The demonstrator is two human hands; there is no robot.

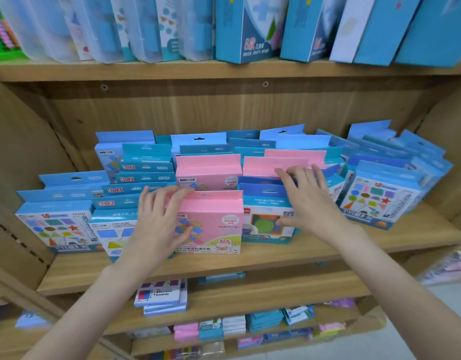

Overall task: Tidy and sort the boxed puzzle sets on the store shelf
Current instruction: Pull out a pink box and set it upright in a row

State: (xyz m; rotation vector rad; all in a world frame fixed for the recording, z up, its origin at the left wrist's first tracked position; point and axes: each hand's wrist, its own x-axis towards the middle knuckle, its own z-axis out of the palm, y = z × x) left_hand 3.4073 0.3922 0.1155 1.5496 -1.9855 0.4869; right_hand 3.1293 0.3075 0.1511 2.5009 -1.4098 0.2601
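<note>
You are working at the middle shelf [250, 258] of a wooden unit, where the boxed puzzle sets are standing in rows, front faces toward you. Your left hand [156, 224] is resting with fingers spread across the left edge and hang-tab of the front pink box [214, 224], the fingertips curling over its top; it is not closed around the box. Your right hand [307, 201] is reaching over the white-and-blue box [265, 222] beside it, fingers loosely spread and touching the tops of the pink boxes behind [284, 165]. These appear to be light cardboard cartons, stiff on the faces but likely to crease at the thin hang-tabs, so you should be gripping each by its side edges or top corner rather than pulling on the tab. The glossy print may be slippery, so use a firm pinch. The rows are leaning on one another, so lifting one out may be tipping its neighbours. Open room is lying along the bare front lip of the shelf and at the far left, beside the front blue shapes box [55, 227]; the upper shelf board [224, 71] is limiting how high you can be lifting.
</note>
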